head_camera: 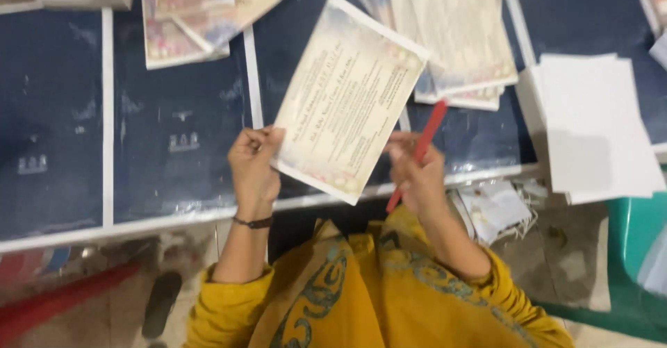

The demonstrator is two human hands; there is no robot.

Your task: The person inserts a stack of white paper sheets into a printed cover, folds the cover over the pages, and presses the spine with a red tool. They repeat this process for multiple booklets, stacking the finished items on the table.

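while left hand [253, 164] pinches printed card [347, 98], right hand [417, 174] grips red pen [420, 150] plus card.

Print on the cream rectangular paper card [347, 98] is too blurred to read; stacked patterned paper sheets [187, 14] run off the top edge.

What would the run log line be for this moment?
left hand: holds card by lower corner | right hand: holds red stick, touches card | card: lifted over blue table | stacks of cards behind

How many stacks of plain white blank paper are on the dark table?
1: the white paper stack lies at the table's right edge, right of the right hand. Others may be out of view.
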